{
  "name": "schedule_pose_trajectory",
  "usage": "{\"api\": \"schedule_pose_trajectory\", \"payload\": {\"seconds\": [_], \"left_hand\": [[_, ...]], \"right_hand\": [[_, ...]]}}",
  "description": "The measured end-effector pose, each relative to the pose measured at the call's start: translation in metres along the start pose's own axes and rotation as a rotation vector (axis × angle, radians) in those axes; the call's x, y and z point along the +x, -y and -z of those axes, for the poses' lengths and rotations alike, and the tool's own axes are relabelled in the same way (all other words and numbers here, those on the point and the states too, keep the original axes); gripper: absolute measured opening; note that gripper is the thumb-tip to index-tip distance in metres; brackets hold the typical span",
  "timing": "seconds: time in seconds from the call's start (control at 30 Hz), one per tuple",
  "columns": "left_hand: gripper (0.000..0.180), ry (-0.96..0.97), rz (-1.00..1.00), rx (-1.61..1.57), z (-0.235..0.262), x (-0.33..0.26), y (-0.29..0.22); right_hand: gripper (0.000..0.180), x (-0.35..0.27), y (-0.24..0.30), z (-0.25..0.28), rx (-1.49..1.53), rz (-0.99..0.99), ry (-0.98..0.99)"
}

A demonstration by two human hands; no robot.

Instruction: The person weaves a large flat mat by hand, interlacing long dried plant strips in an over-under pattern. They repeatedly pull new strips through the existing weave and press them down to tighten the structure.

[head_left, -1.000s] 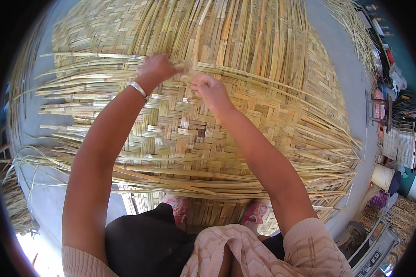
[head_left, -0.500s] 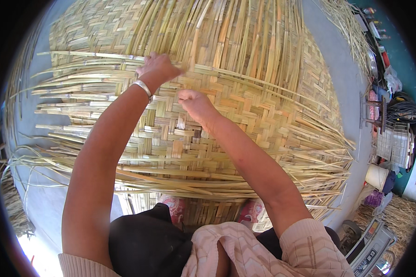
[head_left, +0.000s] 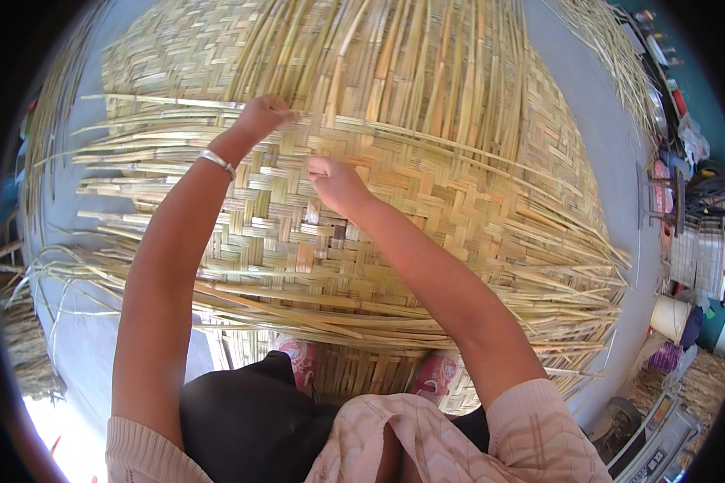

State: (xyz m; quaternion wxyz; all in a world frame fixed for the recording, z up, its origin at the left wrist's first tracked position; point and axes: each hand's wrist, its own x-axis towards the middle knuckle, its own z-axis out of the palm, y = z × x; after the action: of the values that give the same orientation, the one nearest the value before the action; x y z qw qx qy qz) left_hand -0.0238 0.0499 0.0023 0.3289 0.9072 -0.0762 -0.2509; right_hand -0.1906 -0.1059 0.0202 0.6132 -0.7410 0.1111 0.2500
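Note:
A large mat [head_left: 427, 185] of split reed strips lies before me, woven in a diagonal pattern. Loose lengthwise strips [head_left: 415, 64] fan out over its far part. My left hand [head_left: 264, 117], with a silver bangle [head_left: 218, 163] on its wrist, is at the far edge of the tight weave. Its fingers are curled at a crosswise reed strip [head_left: 161, 101], and seem to pinch it. My right hand [head_left: 338, 185] is closed like a fist, low over the weave, just nearer and to the right. What its fingers hold, if anything, is hidden.
Long loose strip ends stick out at the mat's left and right sides. My pink shoes [head_left: 437, 374] are at its near edge. More reeds [head_left: 612, 56] lie at the far right. A small wooden stool [head_left: 660, 193], a wire rack [head_left: 697, 253] and a white bucket [head_left: 670, 316] stand along the right.
My left hand has shifted slightly left and its spread fingers have curled in. The right hand stays nearly in place. The view has shifted a little.

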Motion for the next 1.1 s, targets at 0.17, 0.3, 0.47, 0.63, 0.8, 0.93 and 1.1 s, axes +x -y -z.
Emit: {"api": "schedule_pose_trajectory", "payload": {"seconds": [0.17,0.3,0.47,0.63,0.8,0.93,1.1], "left_hand": [[0.031,-0.512,0.205,-0.719,0.05,-0.011,0.069],[0.038,-0.636,0.34,-0.968,0.078,-0.003,0.098],[0.037,-0.5,0.406,-1.12,0.107,0.009,0.111],[0.027,-0.365,0.419,-1.389,0.122,0.02,0.117],[0.027,-0.318,0.312,-1.615,0.112,0.019,0.118],[0.026,-0.355,0.26,-1.529,0.105,0.009,0.116],[0.029,-0.262,0.036,-1.209,0.118,0.006,0.091]], "right_hand": [[0.043,0.007,0.022,0.006,-0.713,0.258,-0.052],[0.044,0.04,0.038,0.016,-1.111,0.422,-0.136],[0.038,0.054,0.044,0.01,-1.29,0.497,-0.157],[0.033,0.085,0.09,0.02,-1.322,0.1,0.197],[0.031,0.123,0.106,-0.02,-0.937,0.4,-0.1],[0.029,0.148,0.115,-0.039,-0.843,0.342,-0.107],[0.026,0.157,0.119,-0.041,-0.807,0.253,0.01]]}}
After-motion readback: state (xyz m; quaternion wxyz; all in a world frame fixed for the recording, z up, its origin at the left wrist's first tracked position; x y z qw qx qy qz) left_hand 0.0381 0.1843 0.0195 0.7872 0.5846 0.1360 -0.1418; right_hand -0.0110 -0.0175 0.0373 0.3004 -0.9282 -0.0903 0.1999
